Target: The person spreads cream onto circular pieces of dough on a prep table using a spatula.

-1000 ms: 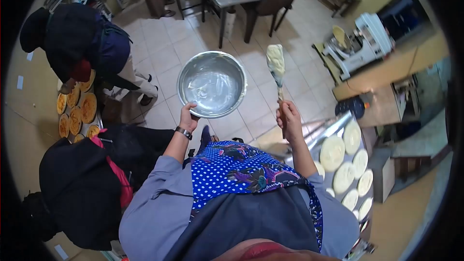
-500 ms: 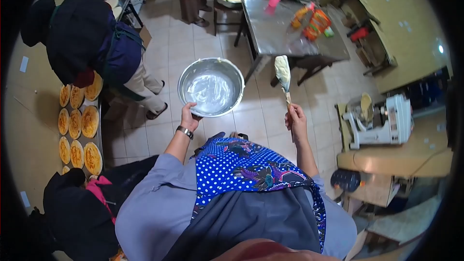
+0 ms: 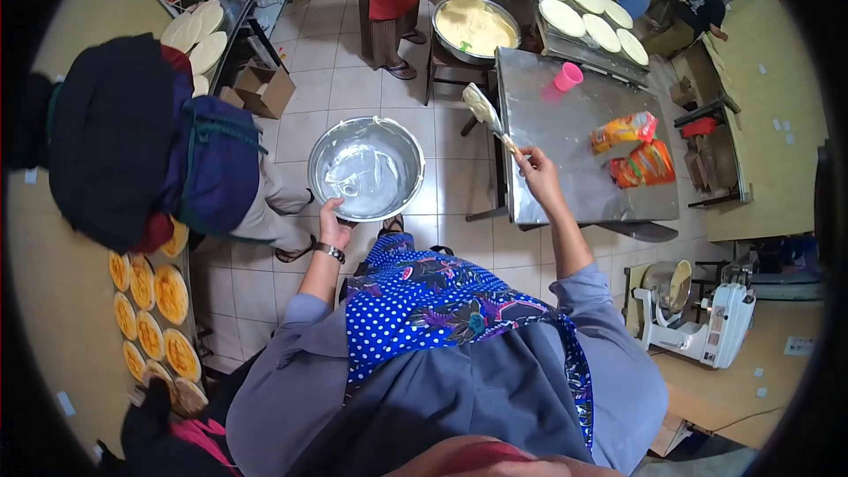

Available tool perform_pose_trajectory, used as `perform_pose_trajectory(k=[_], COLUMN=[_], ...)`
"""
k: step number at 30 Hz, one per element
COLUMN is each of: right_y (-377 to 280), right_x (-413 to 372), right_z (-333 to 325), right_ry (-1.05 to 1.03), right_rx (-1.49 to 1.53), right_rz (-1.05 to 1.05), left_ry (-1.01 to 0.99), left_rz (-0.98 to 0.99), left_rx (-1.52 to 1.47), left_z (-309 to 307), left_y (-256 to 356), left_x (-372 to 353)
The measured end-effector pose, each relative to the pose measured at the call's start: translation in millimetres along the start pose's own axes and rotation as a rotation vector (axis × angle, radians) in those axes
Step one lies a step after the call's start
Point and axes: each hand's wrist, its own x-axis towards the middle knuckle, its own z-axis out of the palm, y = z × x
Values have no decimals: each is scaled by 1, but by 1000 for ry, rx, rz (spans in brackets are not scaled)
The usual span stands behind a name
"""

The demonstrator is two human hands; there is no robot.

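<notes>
My left hand [image 3: 334,224] grips the near rim of a large round metal bowl [image 3: 367,168], its thumb over the edge. Only smears of white cream coat the bowl's inside. My right hand [image 3: 535,170] is closed round the handle of a spatula [image 3: 505,140], raised beside the near table's left edge. A thick lump of pale cream [image 3: 480,104] clings to the spatula's blade, which points up and left.
A metal table [image 3: 574,185] holds a pink cup [image 3: 568,77] and orange packets [image 3: 643,164]. Behind it stand a basin of batter [image 3: 477,28] and trays of pale rounds [image 3: 583,18]. People stand at left and ahead. A mixer [image 3: 698,322] is at right.
The metal table, the basin and the person in red appear closer. The spatula has swung from upright to leaning left, over the table's left edge. The bowl sits slightly further left in view.
</notes>
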Motion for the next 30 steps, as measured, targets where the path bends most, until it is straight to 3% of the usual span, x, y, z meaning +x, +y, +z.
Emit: perform_pose_trajectory(k=[2, 4, 5, 8, 12, 16, 18, 20, 26, 30], right_y=[-17, -34, -45, -47, -42, -18, 17, 47, 116, 156], right_x=[50, 91, 111, 171, 265, 383, 453, 516, 669, 716], right_z=[6, 1, -4, -18, -37, -43, -37, -28, 15, 54], right_ry=[-26, 65, 48, 102, 149, 29, -3, -89, -198, -262], right_rx=[-24, -339, -413, -508, -561, -720, -753, -819, -971, -1019], right_rz=[26, -43, 20, -27, 61, 81, -5, -34, 88, 227], left_ry=[-1, -34, -42, -25, 1, 56, 37, 221, 291, 275], left_rz=[-5, -30, -56, -78, -82, -70, -69, -36, 93, 166], left_rx=[9, 69, 59, 170, 232, 264, 263, 348, 414, 406], left_z=[37, 70, 83, 123, 180, 214, 234, 267, 337, 356], left_y=[28, 50, 59, 78, 87, 76, 71, 69, 63, 56], left_x=[37, 72, 95, 151, 222, 304, 342, 362, 439, 485])
